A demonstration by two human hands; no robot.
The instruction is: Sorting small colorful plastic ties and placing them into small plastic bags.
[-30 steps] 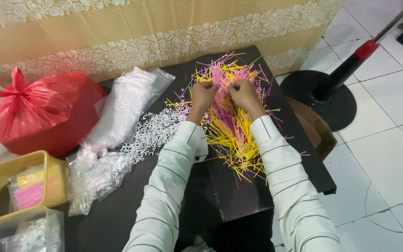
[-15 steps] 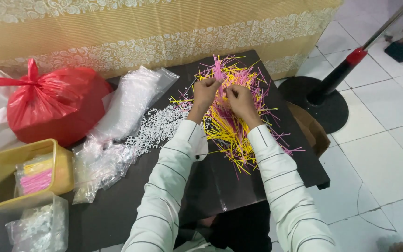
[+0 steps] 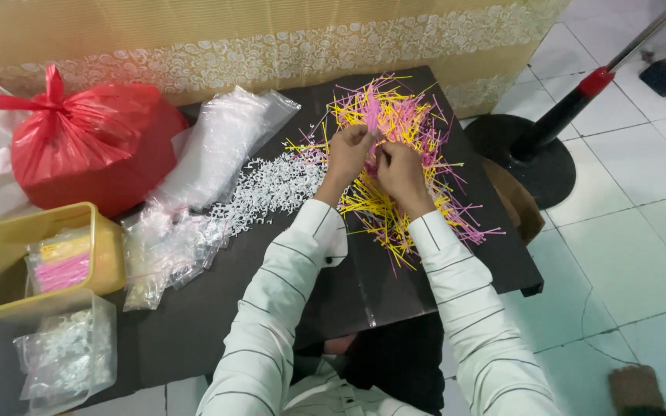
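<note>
A loose heap of thin yellow and pink plastic sticks point(image 3: 414, 154) lies on the black tabletop point(image 3: 194, 323). My left hand point(image 3: 347, 154) is closed around a small bunch of pink sticks point(image 3: 371, 115) that stand up from the fist. My right hand point(image 3: 401, 173) sits right beside it, fingers pinched at the same bunch. Both hands hover over the heap's middle. A pile of small white plastic pieces point(image 3: 267, 189) spreads just left of my left wrist.
Clear plastic bags point(image 3: 194, 192) lie left of the white pieces. A tied red bag point(image 3: 86, 146) stands at the back left. A yellow tub point(image 3: 9, 258) and a clear tub point(image 3: 48, 354) hold packed bags. A black round stand base point(image 3: 529, 154) is on the tiled floor, right.
The camera has shifted slightly, so the table sits a little further right in view. My hands stay together over the stick heap, still working the pink bunch.
</note>
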